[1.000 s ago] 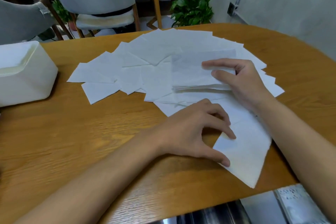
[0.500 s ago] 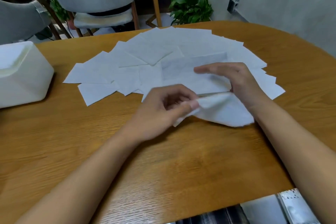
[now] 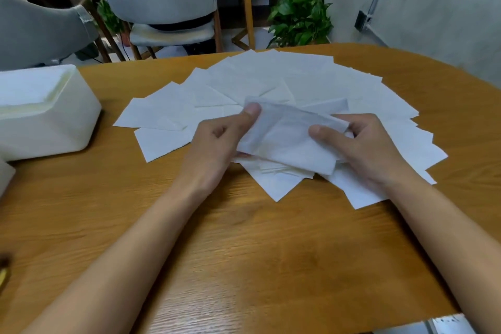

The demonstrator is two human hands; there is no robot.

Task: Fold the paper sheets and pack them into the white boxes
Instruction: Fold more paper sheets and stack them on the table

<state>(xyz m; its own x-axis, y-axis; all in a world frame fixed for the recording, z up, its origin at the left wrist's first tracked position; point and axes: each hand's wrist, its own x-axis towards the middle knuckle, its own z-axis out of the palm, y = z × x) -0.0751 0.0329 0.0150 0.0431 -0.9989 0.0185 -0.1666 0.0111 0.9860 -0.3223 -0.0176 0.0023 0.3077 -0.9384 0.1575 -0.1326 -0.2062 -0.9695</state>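
Both hands held one folded paper sheet point(image 3: 287, 141) just above the spread of loose sheets point(image 3: 271, 81), near the middle of the wooden table point(image 3: 244, 238). Left hand point(image 3: 217, 141) gripped the sheet's left end: thumb on top at the far-left corner, fingers curled under and mostly hidden. Right hand point(image 3: 368, 149) gripped the right end: thumb pressed on top, index finger curled over the far edge, other fingers underneath, not visible. The sheet spanned between the two hands, slightly sagging, its near edge over a small stack of folded sheets point(image 3: 282, 169) lying on the spread. Loose sheets fanned out flat, overlapping, from left of the hands round the far side to the right. White box point(image 3: 51, 116) stood at far left, well apart from the hands, top open. A second white box's corner point(image 3: 5, 179) showed at the left edge, nearer.
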